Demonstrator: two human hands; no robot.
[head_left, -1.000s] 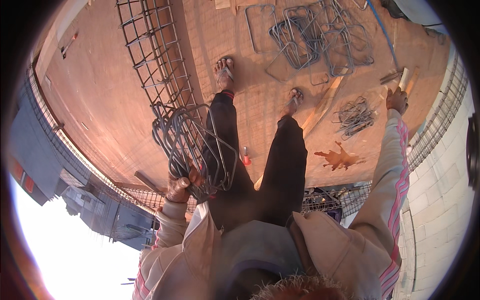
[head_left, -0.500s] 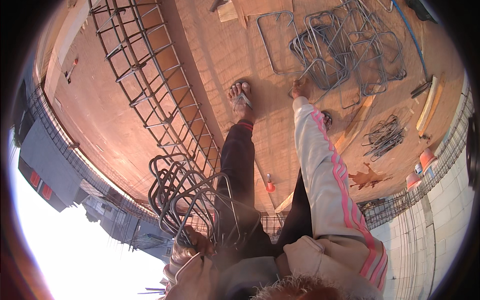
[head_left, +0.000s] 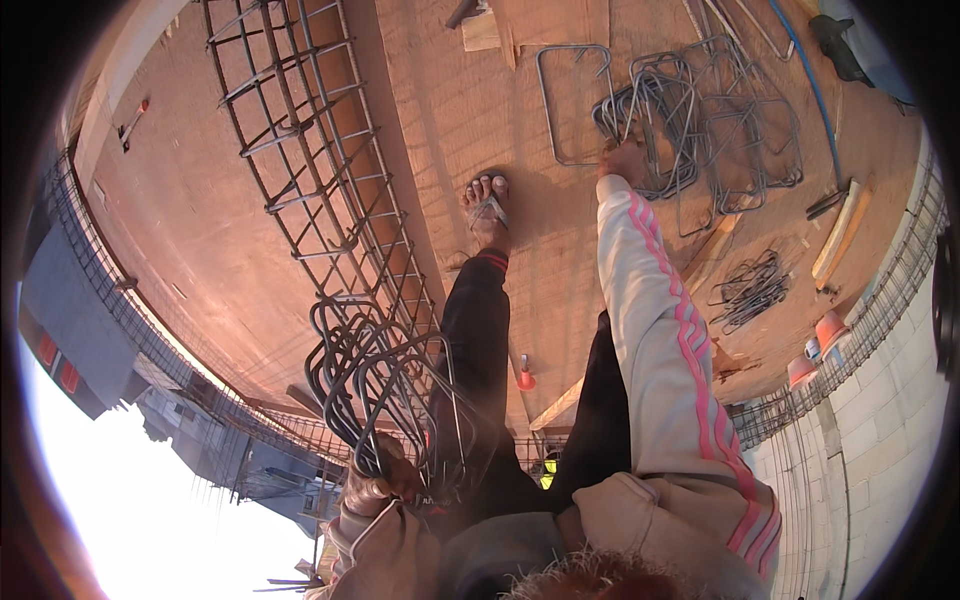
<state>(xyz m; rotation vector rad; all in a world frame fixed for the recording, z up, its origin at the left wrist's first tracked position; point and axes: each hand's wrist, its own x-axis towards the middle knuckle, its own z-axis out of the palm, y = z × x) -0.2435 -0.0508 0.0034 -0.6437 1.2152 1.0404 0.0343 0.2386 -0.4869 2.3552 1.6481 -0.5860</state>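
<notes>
My left hand, low at the left by my hip, is closed round a bundle of bent steel rebar stirrups. Their loops stand up from the fist in front of my left leg. My right arm stretches forward, and my right hand is at the near left edge of a tangled pile of stirrups on the plywood deck. Bars and blur hide its fingers, so their grip cannot be made out. One loose square stirrup lies just left of the pile, its near side running close to my right hand.
A long tied rebar cage runs along the left. A smaller heap of stirrups, wood strips, a blue hose and orange buckets are at the right. My sandalled left foot stands on the plywood.
My right hand has moved farther forward, up to the stirrup pile. My left hand still holds its bundle. The whole view has shifted slightly.
</notes>
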